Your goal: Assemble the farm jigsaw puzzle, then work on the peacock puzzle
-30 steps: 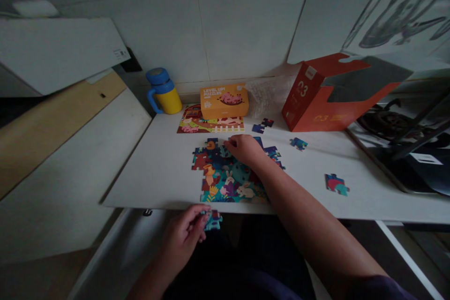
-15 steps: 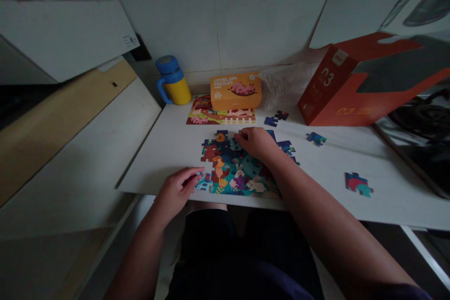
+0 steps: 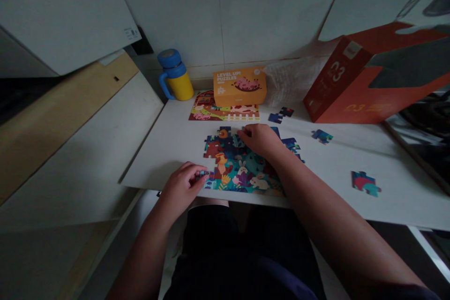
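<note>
A half-built colourful jigsaw puzzle [image 3: 242,168] with rabbits lies on the white table [image 3: 176,140]. My left hand [image 3: 183,186] is closed in a pinch on a puzzle piece [image 3: 205,176] at the puzzle's lower left corner. My right hand [image 3: 262,140] rests palm down on the puzzle's upper part, fingers curled against the pieces; nothing shows in its grip.
Loose pieces lie at the right [image 3: 365,183], [image 3: 321,136] and behind the puzzle [image 3: 280,115]. At the back stand a yellow mug with blue lid [image 3: 175,77], an orange puzzle box [image 3: 239,86] on a finished puzzle [image 3: 211,111], and a large red box [image 3: 355,84]. A stove [image 3: 422,122] is far right.
My left hand rose from below the table edge with the piece and set it against the puzzle's lower left corner. The right hand stayed on the puzzle.
</note>
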Demonstrator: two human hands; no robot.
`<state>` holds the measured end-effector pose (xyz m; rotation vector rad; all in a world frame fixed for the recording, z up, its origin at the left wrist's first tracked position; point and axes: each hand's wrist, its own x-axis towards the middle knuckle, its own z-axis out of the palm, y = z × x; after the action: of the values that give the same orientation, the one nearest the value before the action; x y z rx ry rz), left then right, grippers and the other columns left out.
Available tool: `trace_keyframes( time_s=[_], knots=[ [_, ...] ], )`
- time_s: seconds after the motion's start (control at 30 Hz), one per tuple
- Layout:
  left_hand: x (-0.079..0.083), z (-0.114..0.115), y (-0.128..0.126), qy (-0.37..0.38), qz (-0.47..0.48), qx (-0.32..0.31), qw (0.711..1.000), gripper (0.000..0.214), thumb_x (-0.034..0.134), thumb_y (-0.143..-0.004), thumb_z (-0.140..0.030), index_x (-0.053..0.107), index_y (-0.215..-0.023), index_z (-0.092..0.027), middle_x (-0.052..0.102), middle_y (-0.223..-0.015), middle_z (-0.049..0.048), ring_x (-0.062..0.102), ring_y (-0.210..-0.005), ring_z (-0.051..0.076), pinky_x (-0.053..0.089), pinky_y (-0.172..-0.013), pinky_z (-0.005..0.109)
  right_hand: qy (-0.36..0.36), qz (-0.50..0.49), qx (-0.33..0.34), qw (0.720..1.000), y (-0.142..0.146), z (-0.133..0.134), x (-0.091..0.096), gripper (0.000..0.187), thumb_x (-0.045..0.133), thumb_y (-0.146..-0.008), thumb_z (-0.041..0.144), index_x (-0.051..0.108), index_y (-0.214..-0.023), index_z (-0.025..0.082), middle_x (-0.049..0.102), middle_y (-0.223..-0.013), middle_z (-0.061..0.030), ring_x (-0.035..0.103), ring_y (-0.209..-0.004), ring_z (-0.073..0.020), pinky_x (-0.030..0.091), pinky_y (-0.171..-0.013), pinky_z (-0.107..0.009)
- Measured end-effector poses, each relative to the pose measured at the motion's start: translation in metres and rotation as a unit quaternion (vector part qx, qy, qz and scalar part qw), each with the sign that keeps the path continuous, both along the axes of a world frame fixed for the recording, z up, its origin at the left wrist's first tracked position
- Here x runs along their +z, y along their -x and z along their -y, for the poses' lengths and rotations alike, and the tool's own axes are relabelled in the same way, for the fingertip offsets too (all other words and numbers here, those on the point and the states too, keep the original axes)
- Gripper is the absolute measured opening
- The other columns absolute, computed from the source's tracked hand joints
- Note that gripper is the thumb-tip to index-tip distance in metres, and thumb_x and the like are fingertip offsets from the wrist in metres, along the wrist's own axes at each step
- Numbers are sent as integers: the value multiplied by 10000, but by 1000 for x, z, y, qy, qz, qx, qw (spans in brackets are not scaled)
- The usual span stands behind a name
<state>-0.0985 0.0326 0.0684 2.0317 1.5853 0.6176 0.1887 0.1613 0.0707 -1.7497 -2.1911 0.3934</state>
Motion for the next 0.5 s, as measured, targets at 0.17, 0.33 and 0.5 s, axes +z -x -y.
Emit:
trace_keyframes(
  time_s=[0.17, 0.33, 0.5],
  knots=[
    [-1, 4, -6, -14, -26, -2, 1000, 182, 709, -978, -337, 755, -1126, -242, 666, -1104, 43, 642, -768, 157, 564, -775, 325, 13, 8, -3, 1000, 0, 2, 4, 430, 520, -1041, 474, 759, -812, 200, 747, -787, -100, 576, -676, -198, 277, -603, -337],
    [-1, 6, -10, -23, -50, -9, 998, 162, 697, -992, -330, 741, -1120, -241, 658, -1127, 56, 661, -866, 194, 568, -835, 356, 8, 6, -4, 1000, 0, 1, 4, 423, 527, -1032, 472, 751, -798, 201, 735, -771, -100, 555, -662, -199, 273, -603, -341],
    [0, 7, -10, -19, -44, -12, 999, 196, 749, -968, -362, 736, -1118, -237, 653, -1129, 53, 657, -870, 194, 567, -856, 361, 13, -50, 6, 999, 0, 1, 3, 441, 539, -1019, 493, 708, -732, 204, 672, -692, -70, 503, -622, -180, 286, -607, -337]
  ],
)
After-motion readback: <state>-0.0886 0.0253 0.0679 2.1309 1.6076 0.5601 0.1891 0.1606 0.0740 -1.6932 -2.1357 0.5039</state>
